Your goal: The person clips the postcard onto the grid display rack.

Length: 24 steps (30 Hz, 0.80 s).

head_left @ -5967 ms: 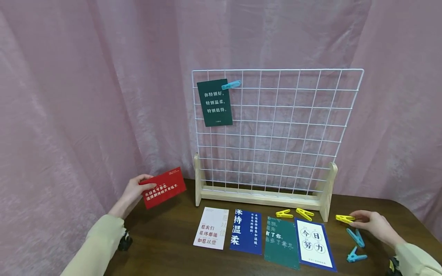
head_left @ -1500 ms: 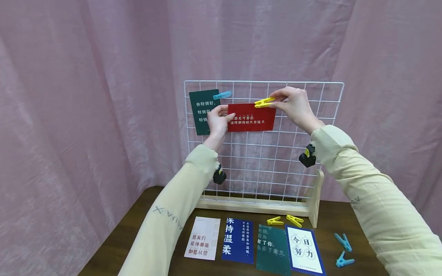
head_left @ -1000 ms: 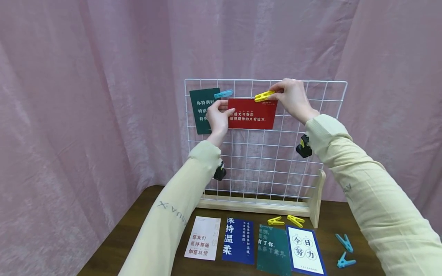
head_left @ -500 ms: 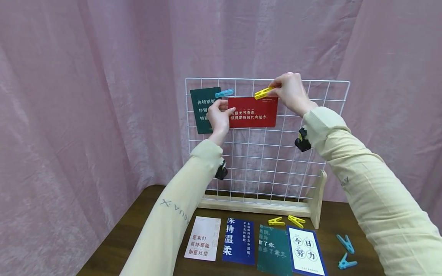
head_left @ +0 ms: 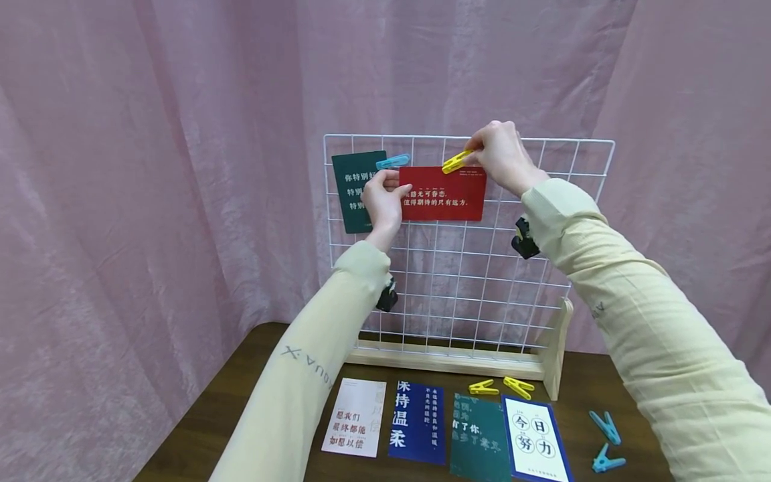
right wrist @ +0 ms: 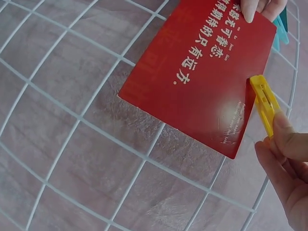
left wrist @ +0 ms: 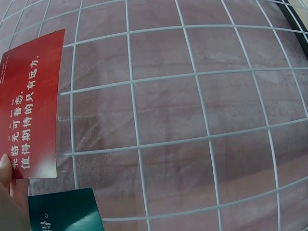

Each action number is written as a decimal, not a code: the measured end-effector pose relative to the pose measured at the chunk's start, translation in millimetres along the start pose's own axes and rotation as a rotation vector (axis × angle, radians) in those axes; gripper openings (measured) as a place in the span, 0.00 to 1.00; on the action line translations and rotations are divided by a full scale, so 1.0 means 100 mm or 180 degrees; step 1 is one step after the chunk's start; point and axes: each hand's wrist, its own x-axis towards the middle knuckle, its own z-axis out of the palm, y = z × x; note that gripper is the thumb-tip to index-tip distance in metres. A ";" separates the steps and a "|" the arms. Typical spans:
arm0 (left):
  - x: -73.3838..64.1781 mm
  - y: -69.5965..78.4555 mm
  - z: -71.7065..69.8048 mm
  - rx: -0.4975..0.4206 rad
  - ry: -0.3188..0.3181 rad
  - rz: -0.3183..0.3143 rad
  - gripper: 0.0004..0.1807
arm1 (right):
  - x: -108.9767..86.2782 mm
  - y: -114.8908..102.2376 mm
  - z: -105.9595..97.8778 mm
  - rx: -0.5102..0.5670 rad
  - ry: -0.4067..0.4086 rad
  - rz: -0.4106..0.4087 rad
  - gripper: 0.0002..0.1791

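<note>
A red card [head_left: 446,207] with white lettering lies level against the upper part of the white wire grid [head_left: 476,281]. My left hand [head_left: 383,201] pinches the card's left end between thumb and fingers. At the card's top edge, my right hand [head_left: 502,155] pinches a yellow clothespin [head_left: 456,162]. The right wrist view has that clothespin's tip over the card's edge; whether it bites a wire too is hard to tell. A dark green card [head_left: 357,167] hangs to the left under a blue clothespin [head_left: 393,161], partly hidden behind my left hand.
On the dark table below lie a white card [head_left: 355,415], a blue card [head_left: 415,428], a green card [head_left: 478,448] and a blue-bordered card [head_left: 536,462]. Yellow clothespins [head_left: 518,387] and light blue clothespins [head_left: 607,460] lie nearby. A wooden stand [head_left: 446,361] supports the grid.
Six seconds ago the red card was over the table's left and my right hand was at the yellow clothespin on the right. Both came to the grid; lately they rose slightly, the clothespin tilting more.
</note>
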 end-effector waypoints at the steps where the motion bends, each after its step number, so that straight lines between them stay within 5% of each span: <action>1: 0.00 0.00 0.00 0.0005 0.0013 0.0003 0.10 | 0.00 -0.01 0.00 -0.0014 -0.0013 -0.0003 0.08; 18: -0.01 -0.04 0.00 0.0061 0.0132 0.0101 0.11 | 0.06 -0.08 0.06 -0.0324 -0.0114 -0.0111 0.08; 24: -0.03 -0.06 0.01 0.0176 0.0116 0.0123 0.12 | 0.01 -0.01 0.16 -0.0159 0.0177 -0.0113 0.08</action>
